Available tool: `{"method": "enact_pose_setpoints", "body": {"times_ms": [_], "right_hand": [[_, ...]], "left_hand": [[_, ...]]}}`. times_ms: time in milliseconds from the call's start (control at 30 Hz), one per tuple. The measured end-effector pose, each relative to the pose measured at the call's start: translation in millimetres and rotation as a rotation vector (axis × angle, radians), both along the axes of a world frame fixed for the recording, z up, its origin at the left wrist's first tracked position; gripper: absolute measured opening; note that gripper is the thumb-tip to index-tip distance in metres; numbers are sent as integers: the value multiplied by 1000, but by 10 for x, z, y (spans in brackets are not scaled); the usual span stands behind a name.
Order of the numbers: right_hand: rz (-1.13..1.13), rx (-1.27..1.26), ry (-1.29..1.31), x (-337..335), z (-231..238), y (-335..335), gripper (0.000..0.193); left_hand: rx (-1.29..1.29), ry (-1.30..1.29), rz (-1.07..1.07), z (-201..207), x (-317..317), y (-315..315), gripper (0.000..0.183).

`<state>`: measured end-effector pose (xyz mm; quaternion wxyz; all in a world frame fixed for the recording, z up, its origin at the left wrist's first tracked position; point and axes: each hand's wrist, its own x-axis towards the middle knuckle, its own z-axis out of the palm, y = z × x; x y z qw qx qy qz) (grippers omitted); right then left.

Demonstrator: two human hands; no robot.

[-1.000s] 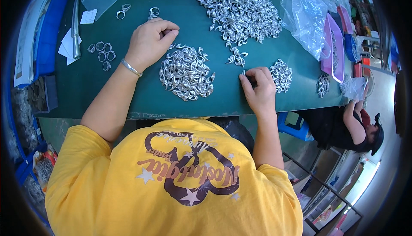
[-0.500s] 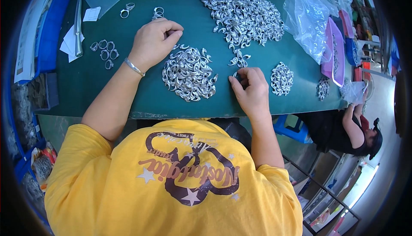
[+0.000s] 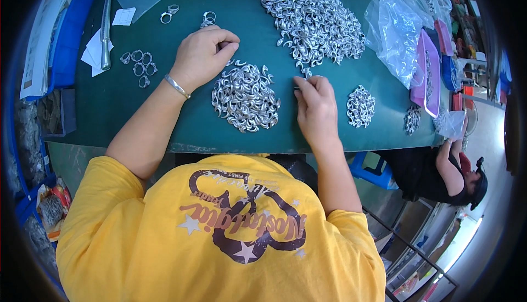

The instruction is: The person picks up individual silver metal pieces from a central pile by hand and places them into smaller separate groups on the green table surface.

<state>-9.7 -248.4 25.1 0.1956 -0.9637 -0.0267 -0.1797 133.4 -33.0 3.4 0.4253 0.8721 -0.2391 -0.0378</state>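
My left hand, with a silver bangle at its wrist, rests on the table with curled fingers and the thumb near the index finger. Whatever it may hold is hidden. Just beyond its knuckles stand a few silver rings. A medium heap of silver crescent-shaped metal pieces lies between my hands. My right hand is closed, its fingertips drawn together at a few loose crescent pieces below the large heap of crescent pieces. I cannot make out what sits between those fingertips.
Smaller heaps of silver pieces lie right of my right hand. More rings, a metal rod and papers are at left. Plastic bags and a purple tray stand at right. Another person is beyond.
My right hand has moved slightly away from me and left, its fingers closing at the loose crescent pieces. My left hand keeps its curled pose; the whole view has shifted a little.
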Motion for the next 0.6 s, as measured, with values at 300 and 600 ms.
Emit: {"method": "enact_pose_setpoints", "body": {"times_ms": [300,600], "right_hand": [[-89,183,184,-289,36,-75,9],[28,252,137,-246,87,-198,17]], "left_hand": [[-7,-12,1,-24,-6,6,13],[-4,-20,-2,-39,1,-4,13]]}}
